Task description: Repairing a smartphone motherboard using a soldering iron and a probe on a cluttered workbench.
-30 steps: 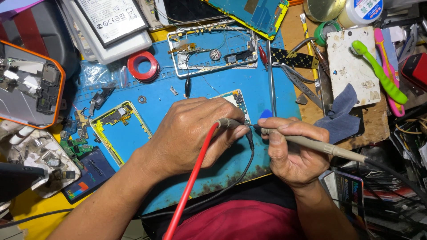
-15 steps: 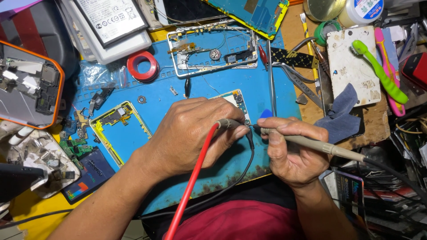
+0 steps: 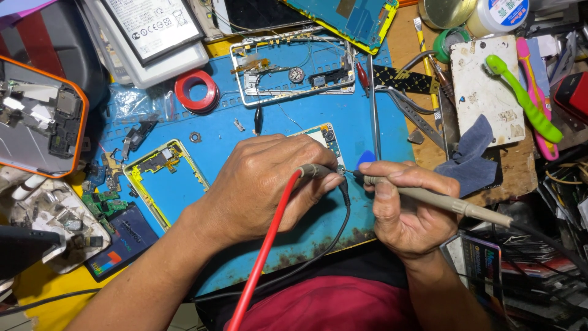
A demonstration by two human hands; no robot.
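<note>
My left hand point(image 3: 266, 184) is closed around a probe with a red lead point(image 3: 263, 257) that runs down toward me. In my right hand point(image 3: 404, 208) I pinch a grey probe point(image 3: 429, 197) with a black lead, its tip pointing left. Both probe tips meet on a small phone circuit board point(image 3: 324, 138) lying on the blue work mat point(image 3: 245, 132). My left hand covers most of the board; only its upper right corner shows.
A yellow-rimmed phone frame point(image 3: 162, 181) lies left of my hands, and a silver frame point(image 3: 294, 64) sits behind them. A red tape roll point(image 3: 197, 92), tweezers point(image 3: 373, 104), a grey cloth point(image 3: 468, 153), a green toothbrush point(image 3: 527, 101) and loose phone parts crowd the bench.
</note>
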